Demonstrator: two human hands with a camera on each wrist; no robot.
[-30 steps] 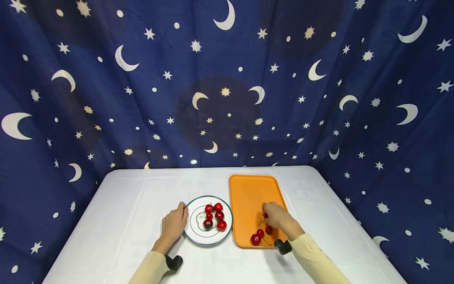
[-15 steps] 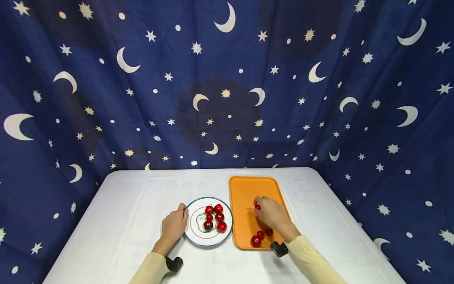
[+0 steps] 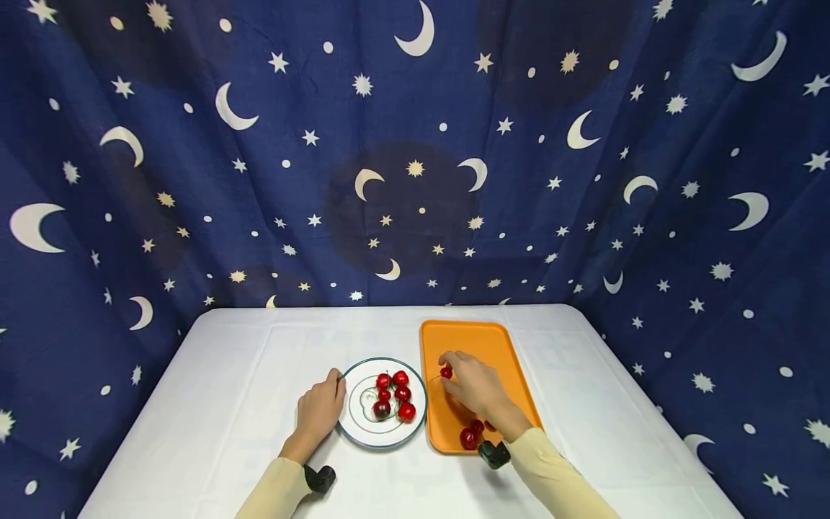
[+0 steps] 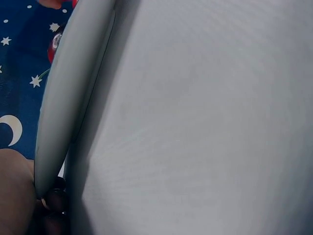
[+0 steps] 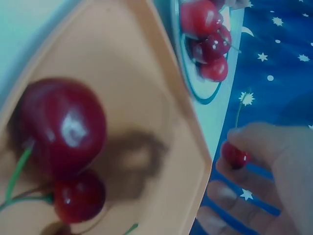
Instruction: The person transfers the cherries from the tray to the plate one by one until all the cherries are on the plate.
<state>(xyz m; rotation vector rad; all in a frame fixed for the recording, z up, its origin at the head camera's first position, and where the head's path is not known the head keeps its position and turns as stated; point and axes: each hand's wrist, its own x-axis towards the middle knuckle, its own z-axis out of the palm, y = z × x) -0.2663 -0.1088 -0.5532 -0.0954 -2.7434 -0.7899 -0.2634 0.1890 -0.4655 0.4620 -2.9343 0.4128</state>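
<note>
My left hand (image 3: 319, 409) grips the left rim of a white plate (image 3: 377, 434) with a blue-green edge; the left wrist view catches this plate side-on, with part of the hand (image 4: 14, 193) at its lower end. On the plate sit several red cherries (image 3: 382, 409). Over an orange tray (image 3: 465, 337), the right hand (image 3: 478, 391) pinches a single red cherry (image 3: 446, 372) between thumb and fingers. Its thin stem points up past the thumb in the right wrist view, where the cherry (image 5: 234, 155) shows clearly. Below that hand, more cherries (image 3: 468, 438) lie at the tray's near end, partly hidden by the wrist.
A white cloth (image 3: 259, 382) covers the table. The plate and tray stand side by side, nearly touching. A dark blue curtain (image 3: 415, 108) with moons and stars hangs behind and at both sides. Black wrist cameras (image 3: 494, 454) sit at both cuffs.
The right hand has lifted a cherry from the tray and moved it left, close to the tray's left edge. My left hand stays on the plate rim.
</note>
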